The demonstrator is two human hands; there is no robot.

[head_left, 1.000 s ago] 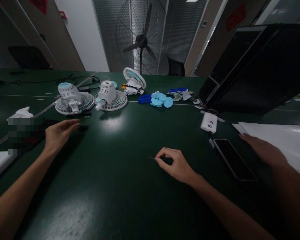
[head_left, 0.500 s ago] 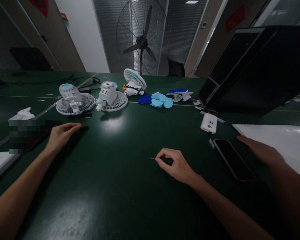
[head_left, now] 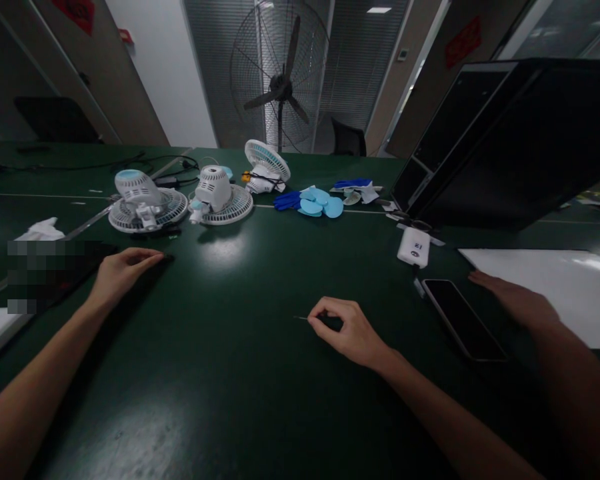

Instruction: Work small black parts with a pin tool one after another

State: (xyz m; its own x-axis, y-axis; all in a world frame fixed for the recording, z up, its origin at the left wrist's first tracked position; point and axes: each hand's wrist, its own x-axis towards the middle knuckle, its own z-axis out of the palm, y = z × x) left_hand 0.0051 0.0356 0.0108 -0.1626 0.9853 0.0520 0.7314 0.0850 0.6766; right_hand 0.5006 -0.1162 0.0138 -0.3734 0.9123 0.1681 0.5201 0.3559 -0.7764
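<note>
My right hand (head_left: 347,331) is closed in a pinch above the green tabletop (head_left: 230,393). From its fingertips a thin, needle-like metal piece (head_left: 301,318) sticks out to the left. Farther left, my left hand (head_left: 125,270) is also pinched, thumb against fingers, low over the table. A small dark thing (head_left: 168,258) shows at its fingertips, too dim to name. Beyond that hand lie a white desk fan (head_left: 147,208) and a second fan (head_left: 220,200), both grille down.
Another person's hand (head_left: 517,300) rests by a white sheet (head_left: 545,267) at the right, beside a phone (head_left: 463,320) and a white device (head_left: 414,247). Light-blue fan blades (head_left: 320,202), a third fan (head_left: 267,167) and a large monitor (head_left: 520,147) stand farther back.
The view has shifted slightly. Both my hands keep their pinched poses, and the thin metal piece is still in the right one.
</note>
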